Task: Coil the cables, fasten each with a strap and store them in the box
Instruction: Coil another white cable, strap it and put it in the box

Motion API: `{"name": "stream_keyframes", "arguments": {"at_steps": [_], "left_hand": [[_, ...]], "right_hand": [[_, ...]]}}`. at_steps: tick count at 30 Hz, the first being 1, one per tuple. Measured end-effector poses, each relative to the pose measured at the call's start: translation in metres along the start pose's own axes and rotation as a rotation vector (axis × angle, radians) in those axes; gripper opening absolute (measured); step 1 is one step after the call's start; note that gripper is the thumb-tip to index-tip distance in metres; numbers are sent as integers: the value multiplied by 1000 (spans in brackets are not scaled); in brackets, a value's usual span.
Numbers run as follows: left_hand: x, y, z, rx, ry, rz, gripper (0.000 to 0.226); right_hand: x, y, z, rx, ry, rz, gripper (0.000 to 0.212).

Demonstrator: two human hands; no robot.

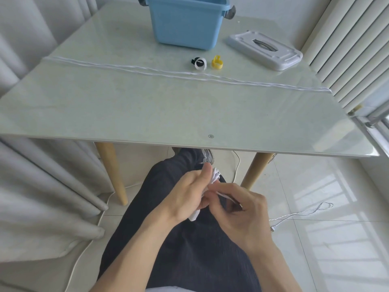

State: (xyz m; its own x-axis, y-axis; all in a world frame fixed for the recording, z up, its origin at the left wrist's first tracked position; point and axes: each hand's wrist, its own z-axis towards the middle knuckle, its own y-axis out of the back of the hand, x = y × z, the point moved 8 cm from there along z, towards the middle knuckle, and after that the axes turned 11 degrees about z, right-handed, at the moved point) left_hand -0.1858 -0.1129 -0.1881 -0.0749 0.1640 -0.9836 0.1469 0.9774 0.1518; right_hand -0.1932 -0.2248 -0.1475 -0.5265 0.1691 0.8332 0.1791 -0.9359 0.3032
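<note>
Gripping a coiled white cable (215, 175), both hands (above a tiled floor (315, 239)) face the glass table (147, 114).

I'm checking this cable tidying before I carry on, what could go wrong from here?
The left hand grips the white coil over the lap, away from the table; a slip may undo it. The straps lie beside the blue box, a long reach. The loose cable on the floor could snag.
</note>
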Motion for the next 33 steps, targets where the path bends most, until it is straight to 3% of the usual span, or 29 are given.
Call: {"name": "stream_keyframes", "arguments": {"at_steps": [4, 7, 11, 12, 15, 20, 24, 29, 33], "left_hand": [[5, -3, 0, 67, 51, 50, 68], [5, -4, -5, 132, 86, 89, 76], [5, -11, -8, 292, 129, 40, 75], [5, -11, -8, 290, 136, -18, 63], [7, -3, -4, 168, 179, -226, 56], [18, 7, 0, -108, 295, -551, 54], [44, 5, -2, -330, 496, -863, 54], [51, -8, 1, -303, 577, -1053, 55], [59, -9, -5, -341, 639, -1110, 57]], "right_hand": [[2, 1, -3, -85, -3, -25, 19], [-13, 16, 4, -204, -140, 17, 34], [-40, 11, 12, -76, -304, 118, 41], [-44, 7, 13, 9, -323, 160, 40], [-44, -11, 15, 224, -375, 362, 37], [-43, -16, 17, 209, -399, 399, 33], [-42, -32, 14, 181, -389, 336, 25], [-62, -35, 3, -119, -494, 350, 26], [-66, -39, 5, -26, -520, 212, 32]]}}
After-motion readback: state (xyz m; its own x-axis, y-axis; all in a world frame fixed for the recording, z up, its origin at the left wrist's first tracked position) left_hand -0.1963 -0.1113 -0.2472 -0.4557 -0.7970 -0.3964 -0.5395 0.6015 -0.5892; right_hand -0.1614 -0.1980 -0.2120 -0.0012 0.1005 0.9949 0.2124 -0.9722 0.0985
